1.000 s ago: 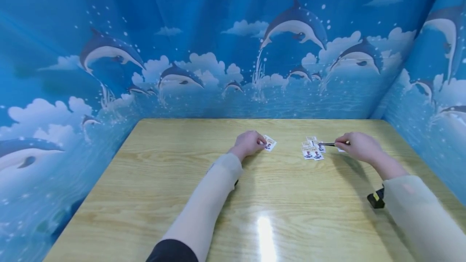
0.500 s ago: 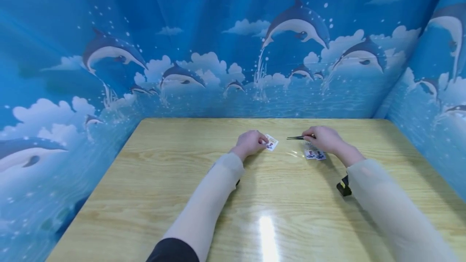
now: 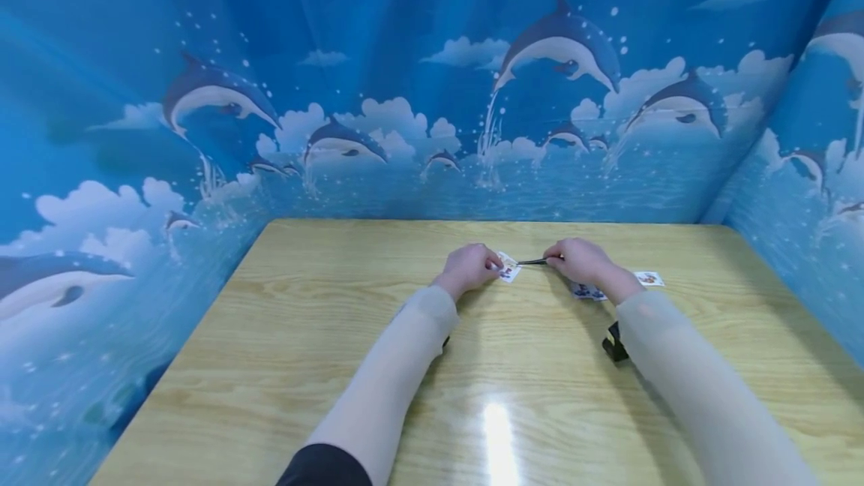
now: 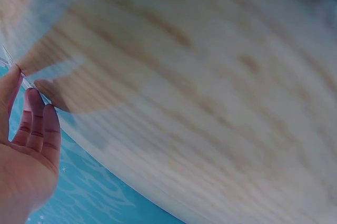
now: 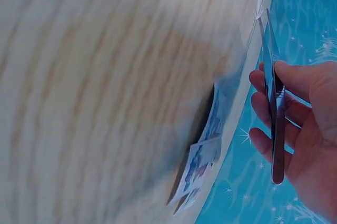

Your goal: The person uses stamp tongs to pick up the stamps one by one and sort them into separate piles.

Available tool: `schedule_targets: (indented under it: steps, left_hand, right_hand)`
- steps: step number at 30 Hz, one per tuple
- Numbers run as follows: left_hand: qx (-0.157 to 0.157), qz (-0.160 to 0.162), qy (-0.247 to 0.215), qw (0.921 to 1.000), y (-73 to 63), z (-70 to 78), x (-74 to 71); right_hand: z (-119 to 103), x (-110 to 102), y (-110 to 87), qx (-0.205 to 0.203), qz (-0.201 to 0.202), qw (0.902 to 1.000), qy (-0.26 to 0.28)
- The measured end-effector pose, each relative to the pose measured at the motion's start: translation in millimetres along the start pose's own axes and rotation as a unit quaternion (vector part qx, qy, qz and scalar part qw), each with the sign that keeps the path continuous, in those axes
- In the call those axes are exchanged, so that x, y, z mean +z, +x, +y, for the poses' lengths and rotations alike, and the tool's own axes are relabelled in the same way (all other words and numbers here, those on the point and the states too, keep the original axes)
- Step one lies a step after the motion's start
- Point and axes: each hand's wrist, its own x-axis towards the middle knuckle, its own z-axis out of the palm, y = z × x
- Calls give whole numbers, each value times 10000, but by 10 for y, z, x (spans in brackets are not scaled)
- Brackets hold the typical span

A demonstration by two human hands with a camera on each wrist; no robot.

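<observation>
At the far middle of the table, my left hand [image 3: 470, 267] pinches the near-left edge of a small white printed card [image 3: 511, 270], which looks like a sticker. In the left wrist view, the left thumb and fingertips meet at this card [image 4: 26, 83], seen edge-on. My right hand [image 3: 579, 259] grips dark metal tweezers [image 3: 533, 262] between thumb and fingers, tips pointing left at the card's right side. The tweezers [image 5: 275, 103] have slightly parted tips in the right wrist view; whether they hold anything is too small to tell. Beneath the right hand lies a cluster of similar printed cards [image 3: 589, 292], partly hidden.
One more printed card [image 3: 649, 278] lies right of the right wrist. The pale wooden table [image 3: 304, 336] ends at a blue dolphin curtain [image 3: 405, 81] behind and along the sides. A black wrist device [image 3: 614, 345] hangs under the right sleeve.
My right hand has moved left with the tweezers, from over the cluster of cards to the card at my left hand. The left hand keeps its place on that card.
</observation>
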Motion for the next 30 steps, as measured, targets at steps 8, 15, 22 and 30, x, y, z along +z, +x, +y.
schedule_targets:
  steps: [8,15,22,30]
  left_hand:
    - [36,10,93,9999,1,16,9]
    - [1,20,70,10000,0,26,4]
    - [-23,28,104,9999,0,24,-7]
    - [-3,17,89,10000,6,10,0]
  right_hand:
    - [25,-10,-23,73,-100,9997,212]
    - [25,-38,-40,170,-110,9988,437]
    - [-12,-7,-12,37,84,9995,319]
    - [-16,33,7,65,251,9993,283]
